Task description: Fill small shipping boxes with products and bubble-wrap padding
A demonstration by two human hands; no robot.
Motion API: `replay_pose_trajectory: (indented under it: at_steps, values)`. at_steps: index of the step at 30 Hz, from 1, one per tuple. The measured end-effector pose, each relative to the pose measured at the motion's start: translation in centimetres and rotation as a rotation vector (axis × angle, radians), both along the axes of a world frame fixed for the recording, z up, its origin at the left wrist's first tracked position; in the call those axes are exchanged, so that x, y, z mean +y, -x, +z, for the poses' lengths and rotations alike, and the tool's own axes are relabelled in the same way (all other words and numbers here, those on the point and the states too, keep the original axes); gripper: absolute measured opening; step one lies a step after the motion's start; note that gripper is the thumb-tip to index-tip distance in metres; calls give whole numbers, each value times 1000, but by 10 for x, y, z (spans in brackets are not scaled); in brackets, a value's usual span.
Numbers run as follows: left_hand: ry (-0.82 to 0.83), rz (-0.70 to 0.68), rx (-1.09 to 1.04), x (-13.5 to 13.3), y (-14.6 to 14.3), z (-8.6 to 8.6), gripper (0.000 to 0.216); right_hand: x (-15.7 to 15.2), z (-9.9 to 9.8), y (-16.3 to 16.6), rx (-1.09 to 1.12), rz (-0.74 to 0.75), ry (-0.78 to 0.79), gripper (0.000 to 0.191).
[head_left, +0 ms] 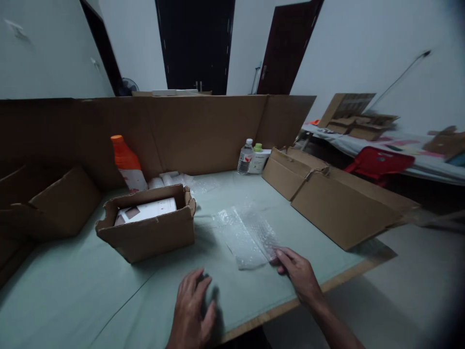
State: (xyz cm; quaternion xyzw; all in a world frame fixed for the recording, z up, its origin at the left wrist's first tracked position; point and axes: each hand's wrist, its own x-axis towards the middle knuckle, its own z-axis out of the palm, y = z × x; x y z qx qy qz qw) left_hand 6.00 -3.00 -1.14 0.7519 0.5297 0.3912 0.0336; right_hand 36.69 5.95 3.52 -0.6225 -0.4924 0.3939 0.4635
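Observation:
A clear sheet of bubble wrap (241, 237) lies on the pale green tabletop (250, 295), folded or overlapping along its right side. My right hand (296, 271) pinches its near right corner between thumb and fingers. To the left, near the table's front edge, my left hand (192, 308) hovers over or rests on the cloth with fingers apart and nothing in it; I cannot tell whether it touches. Beyond my left hand stands an open cardboard box (156, 237), with a white printed box (148, 211) inside.
An orange-capped bottle (127, 162) and more clear wrap (178, 180) sit behind the box. A water bottle (245, 157) and a green-capped white bottle (257, 160) stand by the cardboard screen (207, 135). Cardboard boxes (327, 198) line the right edge; another open carton (69, 203) is left.

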Motion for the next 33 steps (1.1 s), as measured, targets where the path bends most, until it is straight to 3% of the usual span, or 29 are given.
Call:
replay_pose_trajectory:
  at_steps: [5, 10, 15, 19, 22, 26, 31, 33]
  values:
    - [51, -130, 25, 4, -40, 13, 67, -25, -3, 20, 215, 136, 131, 51]
    - [162, -215, -123, -1, -43, 10, 78, -57, -10, 58, 206, 358, 191, 41]
    - [478, -186, -352, -4, -33, 2, 68, -64, -3, 93, -127, 641, -39, 18]
    - [579, -5, -490, 3, -33, 7, 53, -57, 15, 93, -274, 876, -199, 40]
    - [579, 29, -510, 12, -34, 23, 41, -48, 21, 79, -335, 816, -291, 35]
    - [552, 1, -449, 31, -30, 42, 39, -38, 10, 58, -531, 652, -451, 34]
    - [429, 103, -311, 51, -17, 41, 38, -36, -11, 46, -667, 563, -509, 29]
    - [290, 118, -259, 47, -18, 40, 34, -35, -12, 45, -650, 539, -508, 26]
